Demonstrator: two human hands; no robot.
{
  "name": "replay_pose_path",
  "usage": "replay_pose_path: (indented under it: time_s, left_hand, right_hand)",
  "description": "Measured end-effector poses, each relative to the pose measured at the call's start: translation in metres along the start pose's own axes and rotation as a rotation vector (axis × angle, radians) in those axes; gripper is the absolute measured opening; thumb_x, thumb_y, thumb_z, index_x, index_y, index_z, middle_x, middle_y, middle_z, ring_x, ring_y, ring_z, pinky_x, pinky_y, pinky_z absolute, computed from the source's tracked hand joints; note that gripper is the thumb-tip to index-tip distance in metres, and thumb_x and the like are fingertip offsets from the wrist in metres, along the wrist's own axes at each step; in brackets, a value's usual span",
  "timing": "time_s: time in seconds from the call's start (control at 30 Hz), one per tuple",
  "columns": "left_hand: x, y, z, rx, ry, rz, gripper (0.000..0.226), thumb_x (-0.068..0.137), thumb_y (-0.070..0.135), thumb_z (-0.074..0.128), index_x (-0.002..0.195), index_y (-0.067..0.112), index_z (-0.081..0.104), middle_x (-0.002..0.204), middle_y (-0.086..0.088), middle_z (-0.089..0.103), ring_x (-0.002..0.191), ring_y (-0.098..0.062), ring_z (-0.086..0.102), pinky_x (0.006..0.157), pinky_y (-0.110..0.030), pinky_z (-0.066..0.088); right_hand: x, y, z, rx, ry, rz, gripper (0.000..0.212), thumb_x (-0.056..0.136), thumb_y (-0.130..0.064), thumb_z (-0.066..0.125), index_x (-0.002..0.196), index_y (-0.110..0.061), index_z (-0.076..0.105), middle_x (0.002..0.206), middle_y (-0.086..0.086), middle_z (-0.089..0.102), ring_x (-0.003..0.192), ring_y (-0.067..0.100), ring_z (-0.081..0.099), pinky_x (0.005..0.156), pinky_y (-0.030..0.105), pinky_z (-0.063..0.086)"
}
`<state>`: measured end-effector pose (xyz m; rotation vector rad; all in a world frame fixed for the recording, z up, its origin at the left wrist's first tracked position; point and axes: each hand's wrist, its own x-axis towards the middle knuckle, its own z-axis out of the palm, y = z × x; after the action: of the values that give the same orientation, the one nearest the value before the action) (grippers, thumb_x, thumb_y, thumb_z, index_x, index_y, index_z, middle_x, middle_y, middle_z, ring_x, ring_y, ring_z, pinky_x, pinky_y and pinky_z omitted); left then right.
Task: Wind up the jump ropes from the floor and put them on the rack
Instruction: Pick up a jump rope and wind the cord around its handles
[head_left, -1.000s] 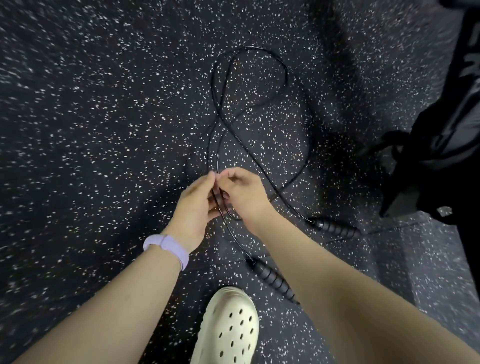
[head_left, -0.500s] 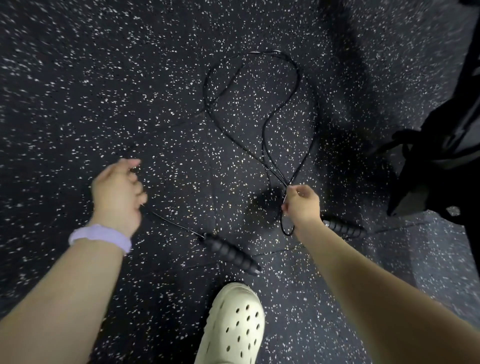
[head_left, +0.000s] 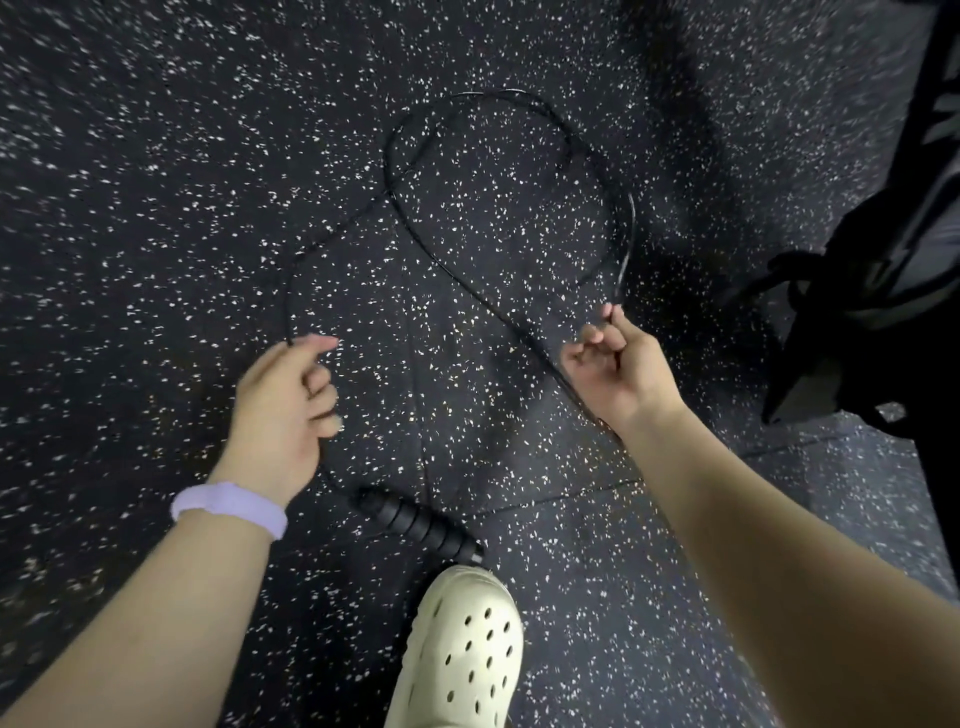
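A thin black jump rope (head_left: 395, 208) lies in a wide loop on the speckled black floor. My left hand (head_left: 283, 410) grips the cord at the loop's left end, fingers curled round it. From this hand the cord runs down to a ribbed black handle (head_left: 415, 522) lying on the floor just in front of my shoe. My right hand (head_left: 618, 364) pinches the cord at the loop's right end. The second handle is hidden, probably behind my right forearm.
My cream perforated clog (head_left: 462, 649) stands at the bottom centre. A dark black frame or bag (head_left: 862, 291) fills the right edge. A seam in the floor mats (head_left: 571, 496) runs across under my right arm.
My hands started together at the middle of the cord and have pulled apart. The left hand has come back right and lower, the right hand has risen, and the loop has opened wider.
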<state>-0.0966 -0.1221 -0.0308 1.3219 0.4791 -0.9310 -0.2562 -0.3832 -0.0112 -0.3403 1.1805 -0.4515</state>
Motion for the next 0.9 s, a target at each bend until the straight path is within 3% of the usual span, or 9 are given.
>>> replay_pose_path:
  time_s: [0.1,0.2,0.33,0.47,0.6,0.7,0.8,0.83,0.9]
  left_hand:
    - [-0.012,-0.015,0.025,0.085,-0.145,-0.046,0.014,0.101,0.019,0.057,0.104,0.013,0.069,0.066,0.006,0.045,0.048,-0.007,0.029,0.038,-0.018,0.017]
    - [-0.02,-0.026,0.05,0.171,-0.259,-0.107,0.037,0.105,0.039,0.051,0.11,0.009,0.072,0.069,0.003,0.053,0.047,-0.007,0.035,0.038,-0.02,0.021]
    - [-0.024,-0.029,0.07,0.155,-0.278,-0.151,0.065,0.098,0.066,0.044,0.111,0.011,0.075,0.075,0.004,0.058,0.052,-0.008,0.038,0.042,-0.022,0.024]
    - [-0.021,-0.03,0.066,0.477,-0.241,-0.129,0.031,0.094,0.051,0.065,0.1,0.024,0.079,0.067,0.008,0.055,0.059,-0.01,0.044,0.056,-0.026,0.035]
    - [-0.018,-0.034,0.058,0.37,-0.167,-0.099,0.016,0.099,0.03,0.065,0.095,0.021,0.078,0.079,0.01,0.075,0.053,-0.006,0.049,0.051,-0.023,0.038]
    - [-0.008,-0.029,0.038,0.181,-0.038,-0.084,0.027,0.105,0.033,0.054,0.099,0.015,0.074,0.073,0.008,0.07,0.049,-0.006,0.038,0.045,-0.021,0.031]
    - [0.006,-0.019,0.014,0.033,0.054,-0.074,0.031,0.107,0.035,0.05,0.094,0.018,0.072,0.064,0.01,0.052,0.048,-0.005,0.032,0.041,-0.019,0.027]
    - [0.008,-0.015,0.007,-0.004,0.073,-0.076,0.03,0.107,0.035,0.049,0.095,0.018,0.071,0.062,0.011,0.048,0.046,-0.005,0.032,0.039,-0.018,0.027]
    - [0.013,-0.007,-0.004,-0.112,0.083,-0.094,0.029,0.108,0.034,0.046,0.098,0.018,0.068,0.059,0.012,0.042,0.042,-0.004,0.03,0.036,-0.017,0.026]
  right_hand:
    - [-0.01,0.008,0.026,-0.02,-0.172,0.069,0.036,0.11,-0.02,0.045,0.079,-0.016,0.061,0.051,-0.008,0.04,0.052,0.01,0.052,0.066,0.024,0.042]
    - [-0.022,0.023,0.042,-0.156,-0.327,0.156,0.032,0.11,-0.018,0.043,0.082,-0.015,0.06,0.048,-0.007,0.041,0.05,0.011,0.053,0.058,0.024,0.05]
    - [-0.032,0.057,0.031,-0.651,-0.572,0.301,0.02,0.106,-0.025,0.053,0.091,-0.013,0.06,0.051,-0.002,0.044,0.05,0.013,0.047,0.062,0.026,0.045]
    - [-0.032,0.076,0.013,-0.944,-0.699,0.361,0.025,0.106,-0.032,0.054,0.092,-0.015,0.066,0.066,0.007,0.056,0.051,0.013,0.05,0.061,0.029,0.04]
    - [-0.027,0.071,-0.006,-1.291,-0.523,0.309,0.034,0.099,-0.046,0.063,0.095,-0.014,0.07,0.082,0.005,0.074,0.067,0.018,0.064,0.074,0.033,0.052]
    - [-0.01,0.057,-0.031,-1.542,-0.059,-0.145,0.022,0.097,-0.034,0.069,0.114,-0.021,0.067,0.11,0.001,0.07,0.088,0.015,0.066,0.091,0.042,0.056]
    - [-0.001,0.032,-0.054,-2.04,0.164,-0.289,0.065,0.095,-0.027,0.068,0.151,-0.022,0.036,0.142,0.005,0.04,0.129,0.024,0.045,0.114,0.044,0.041]
    - [0.001,0.026,-0.062,-2.172,0.187,-0.265,0.067,0.097,-0.027,0.065,0.154,-0.022,0.03,0.145,0.004,0.037,0.134,0.026,0.04,0.117,0.044,0.036]
    - [0.003,0.022,-0.073,-2.295,0.211,-0.243,0.049,0.103,-0.027,0.054,0.148,-0.021,0.037,0.143,0.004,0.047,0.133,0.026,0.045,0.116,0.043,0.032]
